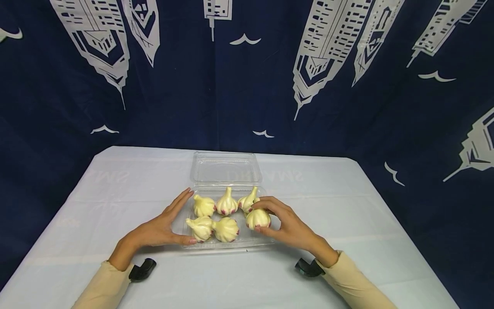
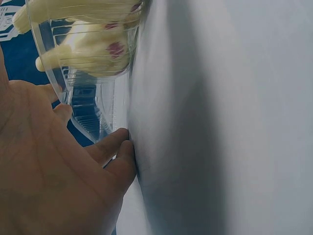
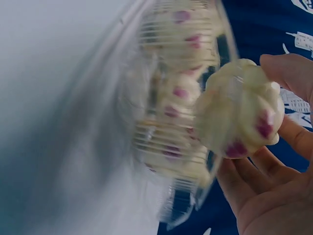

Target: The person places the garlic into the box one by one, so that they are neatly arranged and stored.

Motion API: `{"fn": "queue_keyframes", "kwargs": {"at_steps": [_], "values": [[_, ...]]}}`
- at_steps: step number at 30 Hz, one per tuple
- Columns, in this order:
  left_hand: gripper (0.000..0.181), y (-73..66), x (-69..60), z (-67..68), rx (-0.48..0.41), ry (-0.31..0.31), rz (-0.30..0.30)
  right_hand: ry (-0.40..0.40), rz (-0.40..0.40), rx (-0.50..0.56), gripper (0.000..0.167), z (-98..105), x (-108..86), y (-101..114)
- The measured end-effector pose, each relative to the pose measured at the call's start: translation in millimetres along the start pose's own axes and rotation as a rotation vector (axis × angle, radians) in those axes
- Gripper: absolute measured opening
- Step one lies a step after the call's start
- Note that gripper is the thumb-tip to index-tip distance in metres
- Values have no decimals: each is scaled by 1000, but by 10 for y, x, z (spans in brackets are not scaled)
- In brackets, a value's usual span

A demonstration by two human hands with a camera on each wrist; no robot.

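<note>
A clear plastic clamshell box (image 1: pixel 247 246) lies with its lid (image 1: pixel 227 169) folded back behind it. Several pale yellow garlic bulbs (image 1: pixel 227 230) with purple-tinged bases sit inside in two rows. My right hand (image 1: pixel 285 223) grips another garlic bulb (image 1: pixel 258 219) between thumb and fingers, over the right end of the box. In the right wrist view, that held bulb (image 3: pixel 244 110) is at the level of the box's rim. My left hand (image 1: pixel 164 227) is at the box's left end, fingers extended and spread, thumb near its front corner; the left wrist view shows the palm (image 2: pixel 54 166) beside the box wall.
A white cloth covers the table (image 1: pixel 127 193), which holds the box near its middle. Behind it hangs a dark blue curtain (image 1: pixel 173 116) with white building prints. Black wrist devices (image 1: pixel 143 269) sit at both cuffs.
</note>
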State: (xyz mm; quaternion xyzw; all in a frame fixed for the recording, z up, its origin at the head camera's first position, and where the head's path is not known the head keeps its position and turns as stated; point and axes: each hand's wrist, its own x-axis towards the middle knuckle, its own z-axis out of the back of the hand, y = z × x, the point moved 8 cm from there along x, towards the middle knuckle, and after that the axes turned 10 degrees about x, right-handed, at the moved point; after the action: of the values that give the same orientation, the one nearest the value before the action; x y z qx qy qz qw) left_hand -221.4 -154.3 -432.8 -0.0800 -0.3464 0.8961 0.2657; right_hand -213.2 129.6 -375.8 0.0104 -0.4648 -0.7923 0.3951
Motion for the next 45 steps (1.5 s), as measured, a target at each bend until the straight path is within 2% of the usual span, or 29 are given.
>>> {"fn": "queue_keyframes", "kwargs": {"at_steps": [13,17,23,30,33,45], "values": [[126,-4,5,1,-5,7,13,-8,20,-117,48,-99,39,-42],[126,6,3,1,-3,8,19,-2,16,-150,43,-118,39,-72],[126,15,3,-9,-4,11,30,7,55,-215,28,-131,47,-51],[126,14,7,-5,-1,11,26,23,113,-216,28,-140,56,1],[126,16,4,0,-1,10,27,6,133,-236,25,-125,66,9],[127,21,7,0,-1,13,26,-69,69,-305,12,-9,75,-48]]}}
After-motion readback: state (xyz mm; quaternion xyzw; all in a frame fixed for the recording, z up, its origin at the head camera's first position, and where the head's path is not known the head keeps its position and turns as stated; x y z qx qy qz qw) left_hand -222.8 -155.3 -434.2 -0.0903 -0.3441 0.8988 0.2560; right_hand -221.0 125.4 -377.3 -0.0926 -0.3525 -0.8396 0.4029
